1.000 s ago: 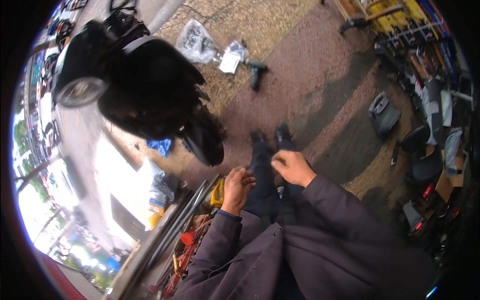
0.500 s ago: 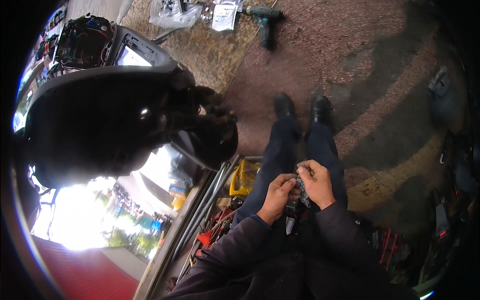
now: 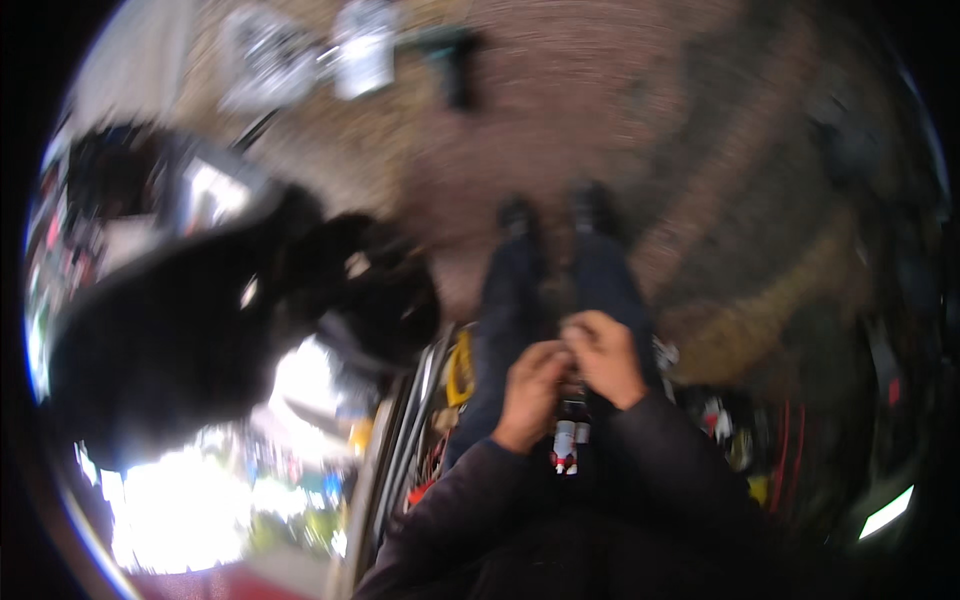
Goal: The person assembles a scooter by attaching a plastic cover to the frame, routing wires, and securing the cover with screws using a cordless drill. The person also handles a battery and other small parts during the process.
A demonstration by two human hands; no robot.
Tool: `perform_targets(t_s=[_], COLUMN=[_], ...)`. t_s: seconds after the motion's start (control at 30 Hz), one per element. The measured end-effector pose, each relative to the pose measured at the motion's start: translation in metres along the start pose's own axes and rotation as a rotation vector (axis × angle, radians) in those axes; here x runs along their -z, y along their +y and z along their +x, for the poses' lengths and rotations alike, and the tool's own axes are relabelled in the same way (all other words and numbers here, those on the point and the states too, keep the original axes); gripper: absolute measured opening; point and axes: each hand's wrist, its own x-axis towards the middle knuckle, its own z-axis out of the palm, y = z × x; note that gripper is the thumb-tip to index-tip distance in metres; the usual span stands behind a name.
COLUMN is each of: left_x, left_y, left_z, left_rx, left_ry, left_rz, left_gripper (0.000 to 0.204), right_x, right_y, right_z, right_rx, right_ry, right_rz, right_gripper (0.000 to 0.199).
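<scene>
My left hand (image 3: 530, 395) and my right hand (image 3: 608, 362) meet in front of my thighs, thumbs and fingertips pinched close together. Motion blur and the fingers hide whatever is between them. Just below the hands, a small white object with a red end (image 3: 565, 447), perhaps a tube or bottle, shows against my dark clothes. To the left stands a large glossy black vehicle body (image 3: 150, 330), apart from both hands.
Past my shoes lie a power drill (image 3: 455, 62), a white packet (image 3: 364, 52) and a clear plastic bag (image 3: 266, 62). Near my left leg are a yellow plastic item (image 3: 459, 368) and metal tubes (image 3: 408, 432). Cluttered tools (image 3: 735, 425) lie by my right side.
The view has shifted and blurred. Both hands stay together; the crumpled greyish material seen between them before is hidden. The white object with a red end now shows below them.
</scene>
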Motion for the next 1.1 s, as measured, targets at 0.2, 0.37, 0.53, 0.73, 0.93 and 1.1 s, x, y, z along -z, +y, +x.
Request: perform_targets(t_s=[0.2,0.37,0.53,0.73,0.93,1.1], left_x=[-0.042,-0.149,-0.335,-0.500,-0.598,-0.672], left_y=[0.039,0.106,0.130,0.061,-0.060,-0.115], left_z=[-0.077,-0.174,-0.342,-0.535,-0.620,-0.674], left_rx=[-0.134,-0.497,-1.203,-1.974,-2.266,-2.470], left_ry=[-0.150,-0.285,-1.065,-1.800,-2.083,-2.043], left_rz=[0.102,0.451,0.845,1.139,1.182,1.112], left_gripper=[0.026,0.032,0.033,0.046,0.047,0.047], right_x=[0.040,0.076,0.134,0.232,0.358,0.437], right_y=[-0.039,-0.069,-0.065,-0.028,0.037,0.085], right_z=[-0.074,-0.168,-0.260,-0.330,-0.406,-0.483], right_rx=[0.210,0.291,0.417,0.489,0.515,0.542], right_ry=[0.252,0.488,0.677,0.769,0.917,1.155], right_rz=[0.052,0.178,0.263,0.347,0.357,0.409], right_gripper=[0.017,0.016,0.019,0.021,0.015,0.031])
